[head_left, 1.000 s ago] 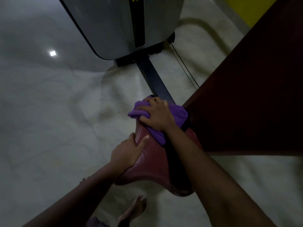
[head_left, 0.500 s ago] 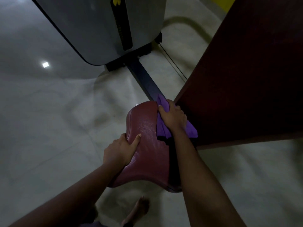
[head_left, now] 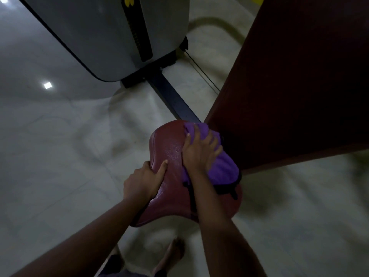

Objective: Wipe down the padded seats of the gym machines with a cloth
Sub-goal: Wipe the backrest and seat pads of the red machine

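Observation:
A dark red padded seat (head_left: 171,148) of a gym machine fills the middle of the head view. A purple cloth (head_left: 220,166) lies spread over the seat's right half. My right hand (head_left: 199,151) presses flat on the cloth, fingers stretched toward the far right. My left hand (head_left: 142,181) grips the seat's left edge, thumb on top and fingers wrapped underneath. The seat surface beside the cloth looks wet and glossy.
A dark blue rail (head_left: 173,98) runs from under the seat to a grey machine housing (head_left: 111,37) at the back. A tall dark red panel (head_left: 289,86) stands close on the right. My bare foot (head_left: 175,250) is on the pale tiled floor (head_left: 60,156).
My right hand slid the cloth from the seat's far tip to its right side, then spread it flatter over the right half. My left hand kept its grip on the left edge.

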The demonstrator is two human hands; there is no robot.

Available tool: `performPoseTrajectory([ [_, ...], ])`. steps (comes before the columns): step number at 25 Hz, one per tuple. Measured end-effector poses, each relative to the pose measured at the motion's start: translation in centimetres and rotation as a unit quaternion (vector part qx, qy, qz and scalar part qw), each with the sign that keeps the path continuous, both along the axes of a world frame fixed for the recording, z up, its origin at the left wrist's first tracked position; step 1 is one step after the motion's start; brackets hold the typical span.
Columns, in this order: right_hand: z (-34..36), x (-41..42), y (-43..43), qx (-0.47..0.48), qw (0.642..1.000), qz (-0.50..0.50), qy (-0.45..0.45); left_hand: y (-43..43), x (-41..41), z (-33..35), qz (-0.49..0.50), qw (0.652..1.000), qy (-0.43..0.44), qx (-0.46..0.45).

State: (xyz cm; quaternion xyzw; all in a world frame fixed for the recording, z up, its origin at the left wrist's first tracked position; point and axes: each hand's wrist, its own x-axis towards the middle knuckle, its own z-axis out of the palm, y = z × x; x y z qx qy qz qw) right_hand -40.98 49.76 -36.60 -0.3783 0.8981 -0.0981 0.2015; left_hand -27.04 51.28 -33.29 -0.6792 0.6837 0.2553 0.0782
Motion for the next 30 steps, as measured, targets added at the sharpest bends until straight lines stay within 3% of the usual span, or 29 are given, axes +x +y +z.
performPoseTrajectory([
  [3,-1.0,-4.1,-0.4,0.022,1.0,0.003,-0.022,0.1,0.2,-0.2,-0.002,1.0,-0.005,0.002],
  [6,-1.8,-7.4,2.6,0.034,0.991,-0.038,-0.121,0.4,0.2,-0.3,-0.006,1.0,0.001,0.001],
  [9,-2.4,-7.5,6.7,0.015,0.99,-0.078,-0.115,0.4,0.0,0.0,-0.004,1.0,0.001,0.011],
  [13,-2.6,-6.2,11.5,-0.032,0.966,-0.223,-0.127,0.5,-0.1,0.4,-0.006,1.0,0.001,0.017],
  [18,-1.6,-2.4,14.3,-0.067,0.859,-0.475,-0.181,0.6,-0.2,0.3,-0.011,1.0,0.006,0.021],
  [24,1.2,4.7,13.5,-0.15,0.666,-0.692,-0.233,0.3,0.5,0.1,0.016,0.995,0.061,0.074],
  [27,2.5,10.3,10.5,-0.16,0.679,-0.676,-0.237,0.0,1.1,1.0,0.053,0.979,0.131,0.147],
  [30,3.6,14.3,7.7,-0.153,0.724,-0.636,-0.217,-1.2,2.3,-0.1,0.082,0.922,0.252,0.281],
])
